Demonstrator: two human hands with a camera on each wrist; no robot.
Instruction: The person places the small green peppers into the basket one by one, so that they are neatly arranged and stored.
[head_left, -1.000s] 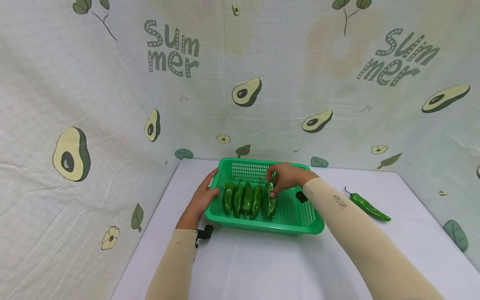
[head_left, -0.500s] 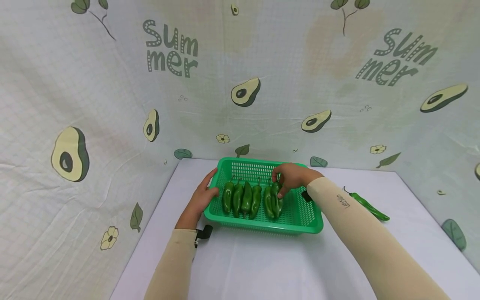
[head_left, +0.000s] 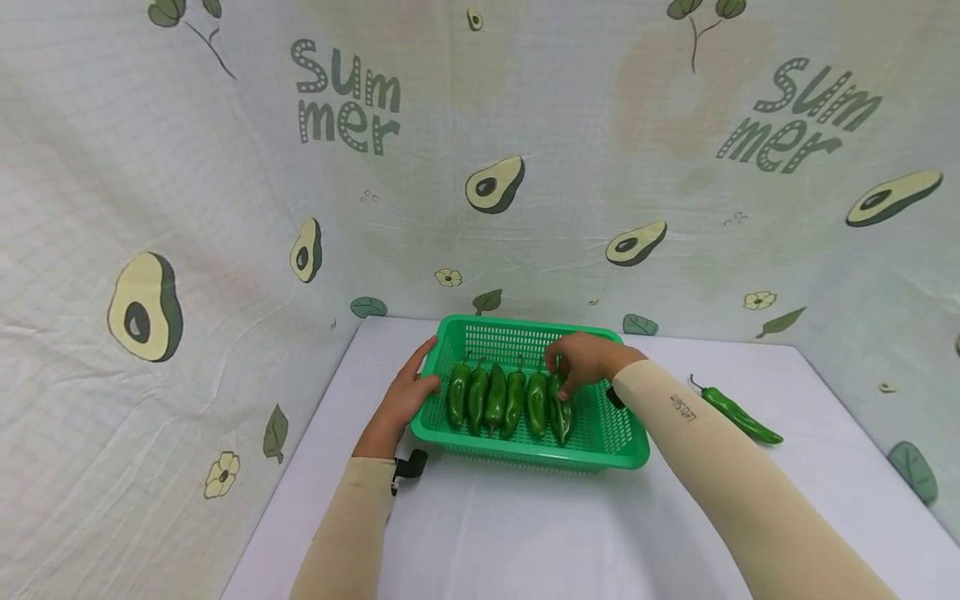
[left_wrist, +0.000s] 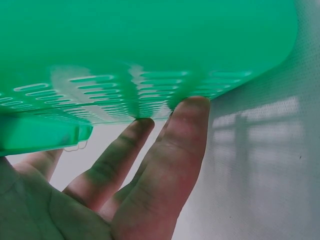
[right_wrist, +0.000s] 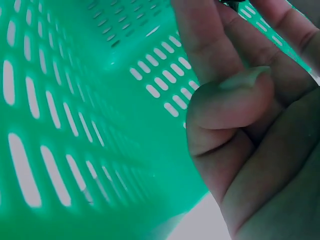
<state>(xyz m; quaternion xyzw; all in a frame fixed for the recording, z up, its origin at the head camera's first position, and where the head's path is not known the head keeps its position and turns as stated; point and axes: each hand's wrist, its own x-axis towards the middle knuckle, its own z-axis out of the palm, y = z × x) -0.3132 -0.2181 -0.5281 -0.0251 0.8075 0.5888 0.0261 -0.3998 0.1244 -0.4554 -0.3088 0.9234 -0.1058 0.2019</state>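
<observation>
A green plastic basket (head_left: 517, 451) with slotted walls holds several glossy green peppers (head_left: 495, 396) lying side by side. My left hand (head_left: 402, 398) holds its left end, thumb over the rim. In the left wrist view its fingers (left_wrist: 170, 150) reach up to the outer wall from below. Inside the basket, my right hand (head_left: 588, 360) pinches the upper part of the rightmost green pepper (head_left: 560, 423), whose tip points toward me. The right wrist view shows the bent thumb (right_wrist: 230, 107) close up beside the slotted wall; the pepper is mostly hidden there.
One more green pepper (head_left: 742, 417), longer and with a curved stem, lies on the white table (head_left: 517, 533) right of the basket, beyond my right forearm. A cloth (head_left: 555, 167) printed with avocados hangs behind and at both sides.
My right hand has shifted right within the basket, bringing the pepper to the right of its neighbour, where it now lies at the row's end. The left hand and basket stay put.
</observation>
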